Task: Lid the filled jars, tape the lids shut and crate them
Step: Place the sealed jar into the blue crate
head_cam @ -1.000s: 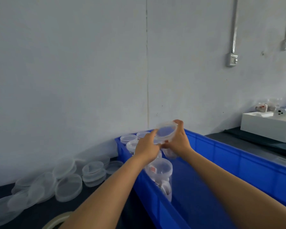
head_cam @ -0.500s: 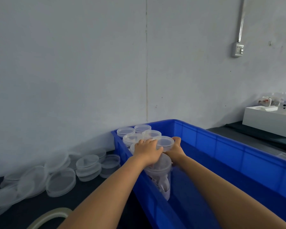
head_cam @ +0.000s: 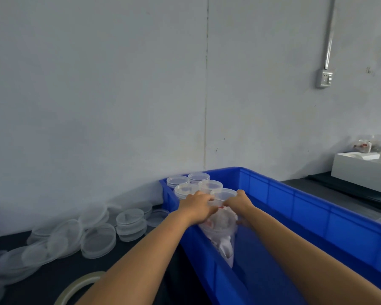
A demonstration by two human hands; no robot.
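A clear lidded jar stands in the blue crate, right beside several lidded jars packed in the crate's far left corner. My left hand grips the jar from its left side. From the right, my right hand holds it with the thumb up at the lid's edge. In front of my hands, against the crate's left wall, is another clear filled jar; my wrists hide part of it.
Loose clear lids lie in heaps on the dark table left of the crate. A tape roll shows at the bottom edge. A white box sits on the counter at the right. The crate's right half shows bare blue floor.
Both hands brought the lidded jar down from above the crate and set it among the jars in the far left corner. In the last half second they hardly moved.
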